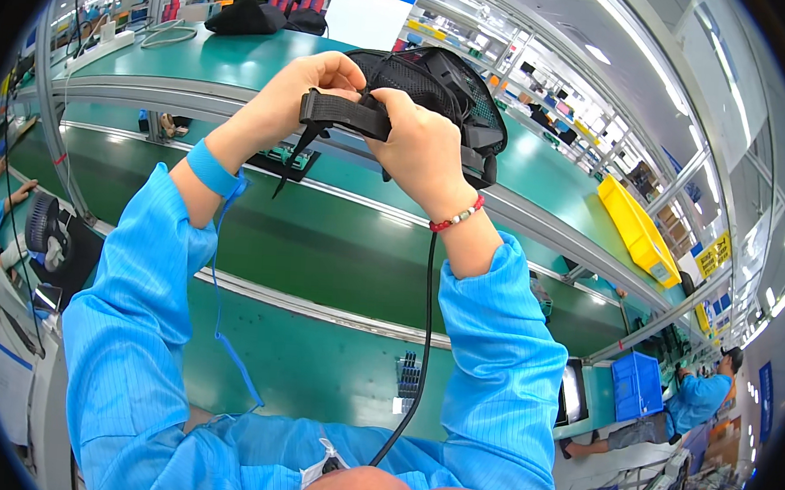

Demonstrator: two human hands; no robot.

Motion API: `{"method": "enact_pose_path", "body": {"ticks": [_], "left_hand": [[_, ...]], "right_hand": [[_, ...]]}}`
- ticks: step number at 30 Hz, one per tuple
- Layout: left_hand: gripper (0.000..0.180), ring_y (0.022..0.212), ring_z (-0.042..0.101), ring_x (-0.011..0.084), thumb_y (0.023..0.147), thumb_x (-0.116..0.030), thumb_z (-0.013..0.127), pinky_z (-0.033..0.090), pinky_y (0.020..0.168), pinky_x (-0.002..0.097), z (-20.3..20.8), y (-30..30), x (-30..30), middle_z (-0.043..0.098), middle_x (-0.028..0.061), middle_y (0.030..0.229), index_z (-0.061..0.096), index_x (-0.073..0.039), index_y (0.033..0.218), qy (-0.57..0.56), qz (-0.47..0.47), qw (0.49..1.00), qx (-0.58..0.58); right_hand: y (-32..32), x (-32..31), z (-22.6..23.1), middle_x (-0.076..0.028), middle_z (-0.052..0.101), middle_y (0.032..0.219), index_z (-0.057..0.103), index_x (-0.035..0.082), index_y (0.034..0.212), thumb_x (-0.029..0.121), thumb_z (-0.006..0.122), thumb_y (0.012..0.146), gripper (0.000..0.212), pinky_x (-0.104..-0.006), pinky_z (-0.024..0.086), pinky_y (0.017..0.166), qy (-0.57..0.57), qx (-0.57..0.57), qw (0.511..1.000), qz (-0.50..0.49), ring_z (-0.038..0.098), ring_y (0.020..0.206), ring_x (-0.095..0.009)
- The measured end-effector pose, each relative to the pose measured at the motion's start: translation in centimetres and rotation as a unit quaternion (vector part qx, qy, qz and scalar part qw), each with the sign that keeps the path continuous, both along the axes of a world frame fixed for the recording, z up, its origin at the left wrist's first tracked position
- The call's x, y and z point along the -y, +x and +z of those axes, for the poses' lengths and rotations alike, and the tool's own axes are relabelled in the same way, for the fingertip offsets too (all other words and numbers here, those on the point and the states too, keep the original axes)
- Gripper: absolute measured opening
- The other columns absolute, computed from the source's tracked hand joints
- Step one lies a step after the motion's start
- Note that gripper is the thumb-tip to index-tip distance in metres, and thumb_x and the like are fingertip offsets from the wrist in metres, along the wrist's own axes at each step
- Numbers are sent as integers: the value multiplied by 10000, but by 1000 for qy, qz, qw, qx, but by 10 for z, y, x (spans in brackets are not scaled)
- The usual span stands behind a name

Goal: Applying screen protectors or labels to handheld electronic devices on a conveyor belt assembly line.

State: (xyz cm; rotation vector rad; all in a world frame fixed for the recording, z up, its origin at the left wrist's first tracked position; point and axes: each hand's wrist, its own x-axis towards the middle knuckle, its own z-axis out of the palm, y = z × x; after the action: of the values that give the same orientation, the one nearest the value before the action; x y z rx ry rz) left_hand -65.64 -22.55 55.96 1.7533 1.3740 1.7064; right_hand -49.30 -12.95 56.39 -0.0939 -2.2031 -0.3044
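Both of my hands are raised to the edge of the upper green shelf, at a black mesh item with webbing straps (421, 76); its exact kind I cannot make out. A wide black strap (342, 113) runs across in front of it, its loose tail hanging down. My left hand (317, 83) pinches at the strap's upper side, fingertips bent inward. Closed round the strap's right end is my right hand (421, 143), thumb on top. A blue wristband (212, 169) with a coiled cord circles my left wrist. From behind my right wrist a black cable (429, 310) runs down toward me.
The green upper shelf (188, 57) carries a power strip (108, 46), a black bag (245, 16) and a yellow bin (632, 228). Below runs a dark green belt (339, 242). A blue crate (635, 386) and a seated person (702, 399) are at the right.
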Motion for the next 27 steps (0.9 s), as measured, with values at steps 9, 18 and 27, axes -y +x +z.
{"method": "enact_pose_path", "body": {"ticks": [9, 18, 27], "left_hand": [[182, 880, 547, 86, 869, -56, 566, 442, 799, 221, -4, 2, 1, 579, 19, 928, 551, -4, 1042, 44, -19, 990, -134], [313, 883, 586, 144, 785, 5, 639, 481, 789, 276, -7, -5, 2, 630, 78, 948, 566, 2, 1089, 105, 8, 973, -207], [474, 922, 556, 193, 736, 6, 677, 446, 800, 284, -7, 10, 4, 587, 86, 996, 536, -42, 1187, 152, 62, 942, -293]], "right_hand": [[-2, -8, -5, -101, 631, 693, 571, 80, 915, 177, 700, 684, 282, -366, 501, 540, -3, 22, 1000, -16, 634, 625, -278], [3, -5, 2, -129, 634, 706, 603, 69, 937, 202, 703, 703, 288, -398, 507, 605, -52, 63, 996, 19, 637, 689, -300], [4, -2, 5, -126, 633, 689, 605, 56, 890, 235, 684, 711, 266, -386, 506, 564, -33, 34, 998, -35, 632, 635, -292]]}}
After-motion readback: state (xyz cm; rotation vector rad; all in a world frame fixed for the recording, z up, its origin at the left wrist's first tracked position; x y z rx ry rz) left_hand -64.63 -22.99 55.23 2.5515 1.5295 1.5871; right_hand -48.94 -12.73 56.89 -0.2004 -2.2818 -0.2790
